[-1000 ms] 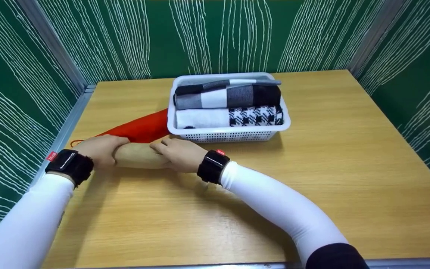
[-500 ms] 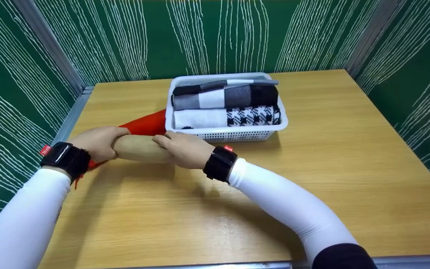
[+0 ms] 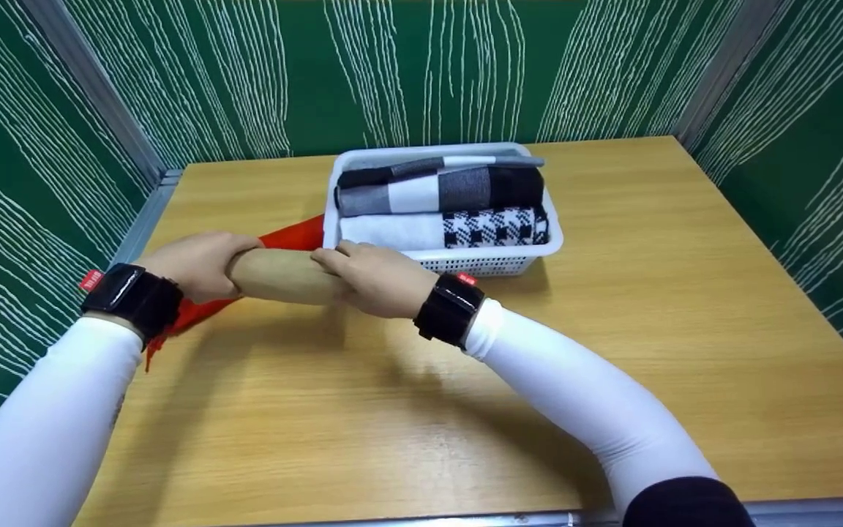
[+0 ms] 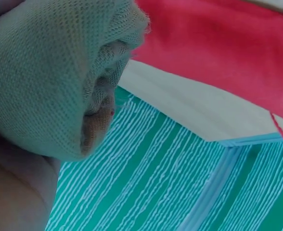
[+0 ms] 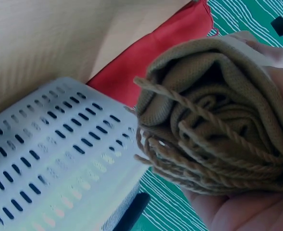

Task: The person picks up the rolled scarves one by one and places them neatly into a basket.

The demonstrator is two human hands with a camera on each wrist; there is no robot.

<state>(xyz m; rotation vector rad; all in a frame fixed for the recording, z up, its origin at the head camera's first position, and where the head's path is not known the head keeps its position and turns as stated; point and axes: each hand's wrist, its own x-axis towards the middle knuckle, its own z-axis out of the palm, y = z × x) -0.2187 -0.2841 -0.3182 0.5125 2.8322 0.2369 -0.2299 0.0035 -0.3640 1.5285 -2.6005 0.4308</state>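
Observation:
A beige scarf, rolled into a thick tube, is held up above the table by both hands. My left hand grips its left end, and my right hand holds the right end. The left wrist view gives a close look at one end of the scarf, its woven folds tucked in. Twisted tassels hang across the coiled other end of the scarf in the right wrist view. Behind the left hand a red cloth lies on the table, partly hidden by the hand and the roll.
A white perforated basket stands just beyond the right hand. Inside it are rolled cloths: a black, grey and white checked one and a white one with a black pattern. Green panels with white lines wall in the wooden table.
Both hands have raised the rolled scarf off the table and away from me, slightly to the right. More of the red cloth's near end shows below the left hand.

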